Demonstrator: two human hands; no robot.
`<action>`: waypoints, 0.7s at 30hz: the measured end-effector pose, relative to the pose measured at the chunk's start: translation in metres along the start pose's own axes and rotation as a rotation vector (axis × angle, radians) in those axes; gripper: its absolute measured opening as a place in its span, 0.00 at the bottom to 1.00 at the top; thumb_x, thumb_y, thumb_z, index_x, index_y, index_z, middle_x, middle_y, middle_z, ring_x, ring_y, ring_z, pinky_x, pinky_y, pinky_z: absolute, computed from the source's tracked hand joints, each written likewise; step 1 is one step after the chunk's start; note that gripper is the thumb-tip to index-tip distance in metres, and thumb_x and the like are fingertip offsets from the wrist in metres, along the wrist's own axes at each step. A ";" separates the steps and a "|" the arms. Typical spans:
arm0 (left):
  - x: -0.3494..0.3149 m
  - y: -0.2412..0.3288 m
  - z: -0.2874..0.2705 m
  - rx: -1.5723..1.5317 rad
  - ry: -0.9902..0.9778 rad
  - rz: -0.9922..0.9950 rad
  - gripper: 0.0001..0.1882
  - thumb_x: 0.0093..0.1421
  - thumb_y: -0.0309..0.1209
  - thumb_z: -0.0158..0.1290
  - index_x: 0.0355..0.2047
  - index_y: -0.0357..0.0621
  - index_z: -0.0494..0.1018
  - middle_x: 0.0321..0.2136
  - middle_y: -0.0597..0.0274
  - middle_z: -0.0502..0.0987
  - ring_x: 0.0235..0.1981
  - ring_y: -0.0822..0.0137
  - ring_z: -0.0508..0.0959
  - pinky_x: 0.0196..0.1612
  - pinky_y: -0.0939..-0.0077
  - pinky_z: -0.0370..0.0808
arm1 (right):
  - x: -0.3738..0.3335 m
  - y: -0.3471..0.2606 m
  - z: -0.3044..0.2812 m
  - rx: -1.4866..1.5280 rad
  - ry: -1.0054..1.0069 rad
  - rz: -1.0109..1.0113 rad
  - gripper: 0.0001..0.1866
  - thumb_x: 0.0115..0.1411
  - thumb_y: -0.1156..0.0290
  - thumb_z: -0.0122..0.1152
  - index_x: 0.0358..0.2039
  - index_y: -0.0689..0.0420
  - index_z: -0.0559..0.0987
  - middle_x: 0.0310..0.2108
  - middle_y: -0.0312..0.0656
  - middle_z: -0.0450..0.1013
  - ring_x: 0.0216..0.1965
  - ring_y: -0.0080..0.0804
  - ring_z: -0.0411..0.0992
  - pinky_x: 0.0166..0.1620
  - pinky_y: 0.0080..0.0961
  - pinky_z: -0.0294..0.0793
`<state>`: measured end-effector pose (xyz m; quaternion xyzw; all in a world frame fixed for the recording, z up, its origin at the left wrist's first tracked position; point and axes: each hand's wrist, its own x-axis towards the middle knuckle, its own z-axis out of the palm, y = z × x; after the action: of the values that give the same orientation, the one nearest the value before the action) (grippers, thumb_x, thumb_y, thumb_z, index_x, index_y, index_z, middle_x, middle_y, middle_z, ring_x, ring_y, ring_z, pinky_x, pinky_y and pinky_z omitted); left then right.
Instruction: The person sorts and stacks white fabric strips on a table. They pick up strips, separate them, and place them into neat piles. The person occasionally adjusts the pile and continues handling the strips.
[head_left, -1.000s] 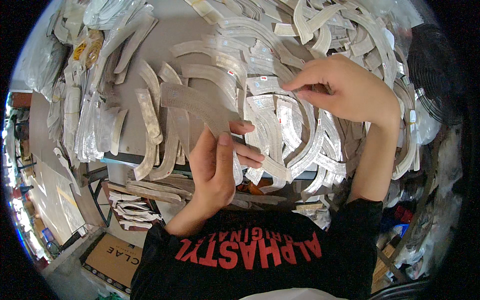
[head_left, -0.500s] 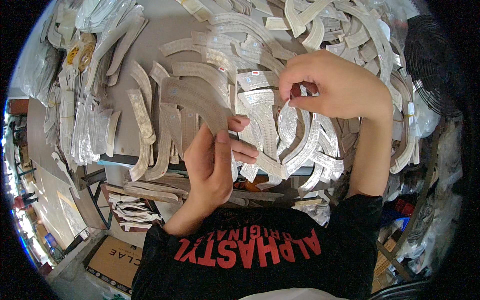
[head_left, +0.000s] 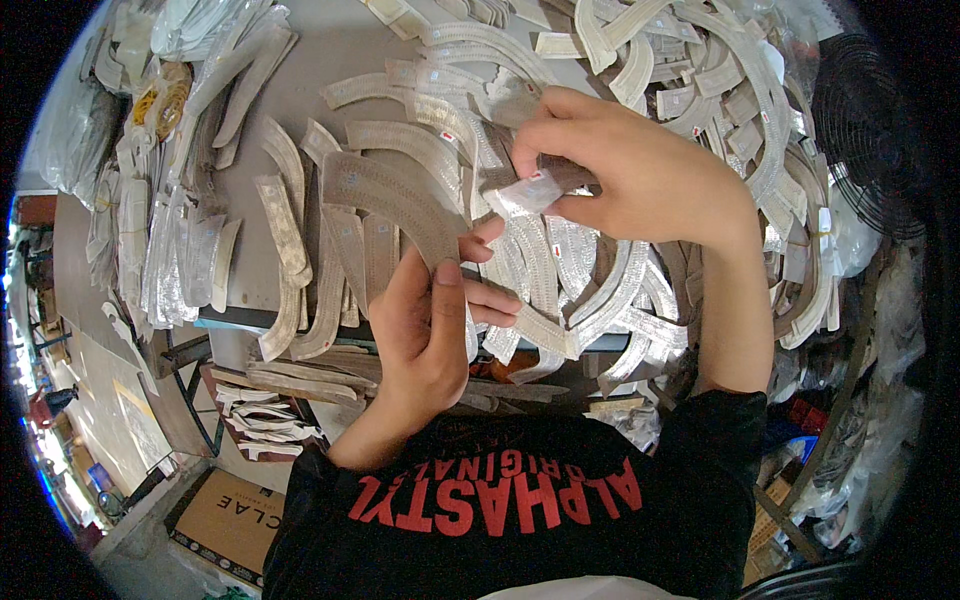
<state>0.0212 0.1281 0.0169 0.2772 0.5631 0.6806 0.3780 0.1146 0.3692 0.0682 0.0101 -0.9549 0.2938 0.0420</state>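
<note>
My left hand (head_left: 430,330) grips the near end of a long curved grey-brown strip (head_left: 385,195), which arches up and to the left over the table. Just right of it, my right hand (head_left: 640,170) is raised and pinches a smaller curved pale piece (head_left: 525,190) that carries a small red and white sticker. The two held pieces nearly meet between my hands. Beneath both hands lie many similar curved pale strips (head_left: 590,270) in loose heaps.
A grey table (head_left: 330,60) is covered with piles of curved strips, some in clear bags at the left (head_left: 150,250). A black fan (head_left: 865,130) stands at the right. More stacked strips (head_left: 260,410) and a cardboard box (head_left: 230,515) sit under the table's near edge.
My right hand has lifted a small curved piece off the pile and brought it left toward the strip in my left hand. The left hand has hardly moved.
</note>
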 end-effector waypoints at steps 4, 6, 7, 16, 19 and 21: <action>-0.001 -0.002 -0.006 -0.056 -0.036 0.010 0.16 0.80 0.30 0.37 0.55 0.26 0.66 0.60 0.36 0.76 0.34 0.60 0.88 0.35 0.71 0.88 | -0.001 -0.004 -0.012 0.051 -0.079 0.029 0.16 0.50 0.79 0.72 0.38 0.58 0.77 0.38 0.44 0.70 0.43 0.47 0.72 0.45 0.38 0.72; 0.000 0.001 -0.004 -0.053 -0.035 -0.003 0.16 0.80 0.29 0.36 0.54 0.26 0.66 0.60 0.36 0.76 0.34 0.60 0.88 0.35 0.71 0.88 | -0.002 -0.003 -0.010 0.057 -0.063 0.057 0.15 0.49 0.81 0.70 0.36 0.58 0.76 0.36 0.43 0.70 0.41 0.47 0.72 0.43 0.38 0.71; -0.001 0.002 -0.004 -0.050 -0.032 -0.010 0.16 0.80 0.29 0.36 0.54 0.26 0.66 0.60 0.36 0.76 0.34 0.61 0.88 0.34 0.71 0.88 | -0.003 -0.002 -0.010 0.047 -0.077 0.036 0.14 0.49 0.81 0.70 0.36 0.59 0.76 0.35 0.43 0.70 0.40 0.46 0.72 0.42 0.38 0.71; -0.002 -0.008 -0.007 -0.094 -0.045 0.074 0.15 0.80 0.28 0.36 0.55 0.25 0.65 0.58 0.35 0.76 0.33 0.61 0.87 0.32 0.73 0.87 | -0.014 0.010 -0.036 -0.024 0.012 0.057 0.10 0.55 0.82 0.70 0.34 0.60 0.76 0.33 0.40 0.71 0.32 0.35 0.70 0.36 0.32 0.69; -0.004 -0.012 -0.007 -0.140 0.001 0.149 0.16 0.80 0.28 0.36 0.58 0.26 0.64 0.55 0.38 0.75 0.31 0.63 0.87 0.31 0.74 0.86 | -0.014 0.014 -0.038 -0.099 0.015 0.147 0.11 0.56 0.82 0.69 0.36 0.60 0.76 0.35 0.40 0.73 0.34 0.35 0.71 0.37 0.32 0.70; -0.002 -0.005 -0.001 -0.139 0.060 0.117 0.17 0.80 0.27 0.36 0.59 0.26 0.64 0.53 0.41 0.75 0.31 0.64 0.86 0.31 0.76 0.86 | -0.009 0.012 -0.031 -0.084 0.071 0.062 0.14 0.55 0.83 0.68 0.42 0.59 0.78 0.37 0.42 0.73 0.36 0.38 0.72 0.39 0.33 0.71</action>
<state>0.0227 0.1267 0.0123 0.2622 0.5085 0.7469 0.3388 0.1253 0.3967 0.0860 -0.0319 -0.9642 0.2546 0.0671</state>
